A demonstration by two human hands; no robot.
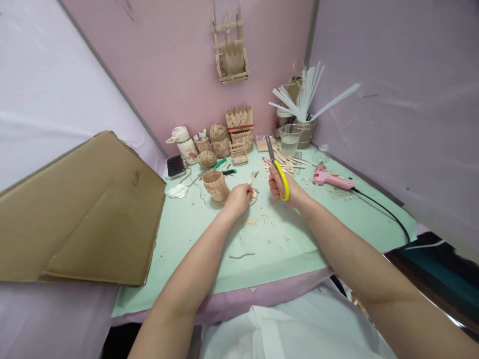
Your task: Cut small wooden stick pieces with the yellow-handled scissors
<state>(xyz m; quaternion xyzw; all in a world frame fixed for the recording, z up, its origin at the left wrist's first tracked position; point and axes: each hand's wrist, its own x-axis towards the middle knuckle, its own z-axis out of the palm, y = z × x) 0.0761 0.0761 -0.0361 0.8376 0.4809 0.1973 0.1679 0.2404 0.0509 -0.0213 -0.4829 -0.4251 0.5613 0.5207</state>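
Note:
My right hand (277, 183) is closed around scissors (276, 162) with yellow handles; the blades point up and away from me. In my left hand (239, 197), the fingers pinch a small pale wooden piece (251, 181), partly hidden by the fingers. A small brown curved bit (256, 174) shows just beyond the fingertips. Left of that hand, a round holder made of wooden sticks (216, 187) stands upright on the table. Close to the left fingers, a small round wooden piece (254, 196) lies partly covered.
Wooden craft sticks (286, 162) lie scattered beyond the scissors. A pink glue gun (333, 180) with a black cord rests at right. Twine balls (207, 159), a white bottle (184, 145) and a phone (175, 166) are at the back left. Brown cardboard (101, 214) leans over the left side.

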